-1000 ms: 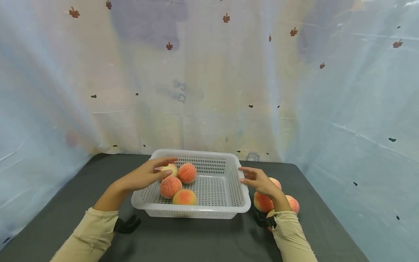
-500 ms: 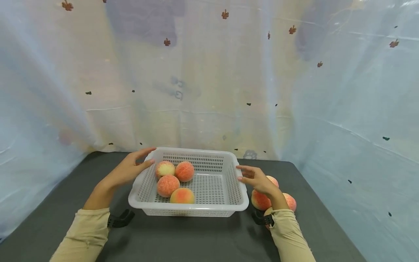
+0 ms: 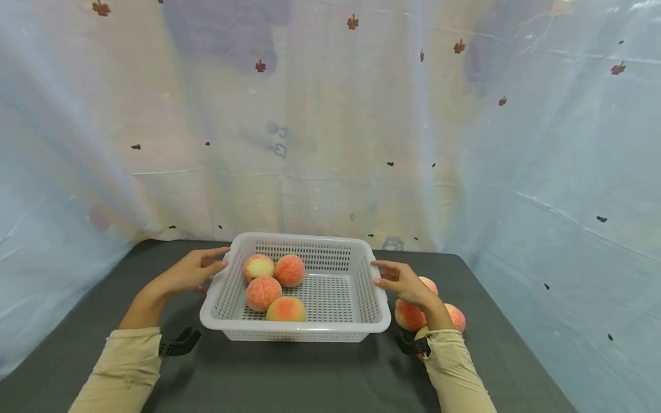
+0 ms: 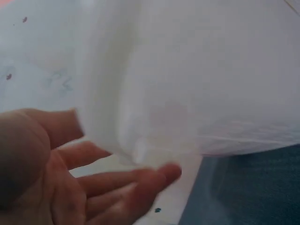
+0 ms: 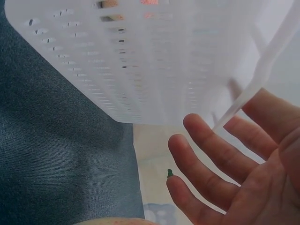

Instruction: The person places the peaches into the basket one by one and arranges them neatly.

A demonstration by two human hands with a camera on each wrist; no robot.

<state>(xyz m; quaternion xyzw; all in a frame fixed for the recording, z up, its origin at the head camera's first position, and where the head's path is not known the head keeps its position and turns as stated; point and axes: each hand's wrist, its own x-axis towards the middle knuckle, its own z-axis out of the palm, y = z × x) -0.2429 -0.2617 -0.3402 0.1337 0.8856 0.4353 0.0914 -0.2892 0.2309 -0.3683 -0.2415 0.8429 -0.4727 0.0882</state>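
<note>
A white slotted plastic basket (image 3: 294, 327) sits on the dark table, several red-and-yellow peaches (image 3: 264, 293) grouped in its left half. At the basket's left rim, my left hand (image 3: 186, 275) has its thumb and index finger at the edge; the left wrist view shows the other fingers bent below the rim outside. My right hand (image 3: 405, 283) holds the right rim. In the right wrist view its thumb and index finger go behind the rim (image 5: 255, 84), while the other fingers (image 5: 211, 183) lie along the outside.
More peaches (image 3: 409, 315) lie on the table right of the basket, partly hidden by my right hand and forearm. The dark tabletop (image 3: 289, 378) ends at a pale patterned plastic curtain (image 3: 330, 143) behind and at the sides.
My left hand has moved left from above the peaches, out of the basket, to its left rim. The right hand stays at the right rim; the view has shifted slightly.
</note>
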